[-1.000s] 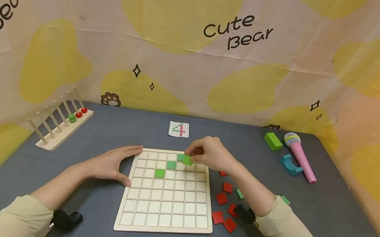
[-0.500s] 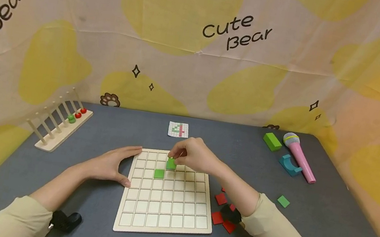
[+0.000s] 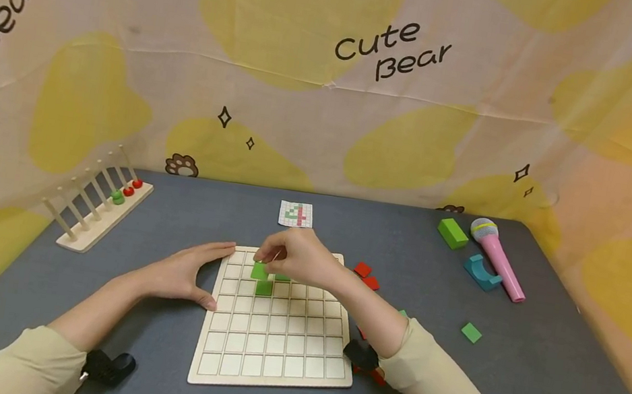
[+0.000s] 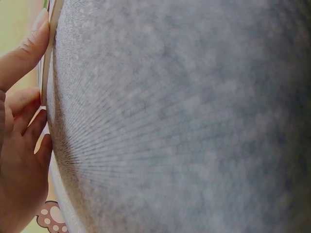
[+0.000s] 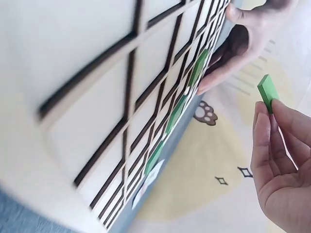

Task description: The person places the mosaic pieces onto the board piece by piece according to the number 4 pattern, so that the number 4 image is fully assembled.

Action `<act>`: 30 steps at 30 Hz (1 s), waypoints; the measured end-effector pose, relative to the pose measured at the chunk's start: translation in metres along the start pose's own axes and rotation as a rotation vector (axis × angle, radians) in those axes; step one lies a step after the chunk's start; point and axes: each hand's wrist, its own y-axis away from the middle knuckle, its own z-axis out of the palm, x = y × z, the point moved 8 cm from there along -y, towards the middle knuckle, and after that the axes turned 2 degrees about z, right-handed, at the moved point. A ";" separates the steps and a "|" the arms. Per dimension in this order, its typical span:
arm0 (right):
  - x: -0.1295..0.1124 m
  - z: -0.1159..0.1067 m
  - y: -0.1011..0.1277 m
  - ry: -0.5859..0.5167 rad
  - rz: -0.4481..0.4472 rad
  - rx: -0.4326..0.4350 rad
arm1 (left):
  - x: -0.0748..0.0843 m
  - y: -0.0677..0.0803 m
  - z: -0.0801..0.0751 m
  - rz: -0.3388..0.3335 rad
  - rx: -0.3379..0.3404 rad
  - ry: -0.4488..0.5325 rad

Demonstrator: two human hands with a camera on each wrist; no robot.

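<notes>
A pale wooden grid board (image 3: 274, 354) lies on the grey table. Green tiles (image 3: 263, 288) sit in its upper squares, also visible along the board (image 5: 97, 97) in the right wrist view as green tiles (image 5: 176, 112). My right hand (image 3: 295, 255) hovers over the board's top left part and pinches a green tile (image 3: 259, 271) between fingertips; the same green tile (image 5: 267, 93) shows in the right wrist view. My left hand (image 3: 181, 276) lies flat against the board's left edge, its fingers (image 4: 22, 58) touching the board's rim (image 4: 48, 53).
Red tiles (image 3: 363, 270) and green tiles (image 3: 471, 332) lie loose right of the board. A small pattern card (image 3: 296, 214) sits behind it. At far right: a green block (image 3: 453, 234), a pink toy microphone (image 3: 497, 258), a teal block (image 3: 481, 273). A peg rack (image 3: 94, 205) stands at left.
My right hand has carried the green tile leftward across the top of the board, from the upper middle to the upper left squares. The left hand has stayed put.
</notes>
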 end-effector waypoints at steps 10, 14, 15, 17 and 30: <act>-0.007 0.017 -0.007 -0.038 0.023 -0.029 | -0.001 0.002 0.000 -0.007 0.001 -0.001; -0.007 0.024 -0.008 -0.033 0.032 -0.045 | -0.001 0.001 0.000 -0.009 -0.003 -0.006; -0.006 0.026 -0.009 -0.024 0.030 -0.051 | -0.001 0.001 0.000 -0.007 -0.002 -0.006; -0.006 0.030 -0.010 0.001 0.023 -0.061 | 0.000 0.001 0.000 -0.004 0.001 -0.008; -0.005 0.061 -0.009 0.207 -0.031 -0.138 | 0.003 0.002 -0.002 0.012 0.019 -0.008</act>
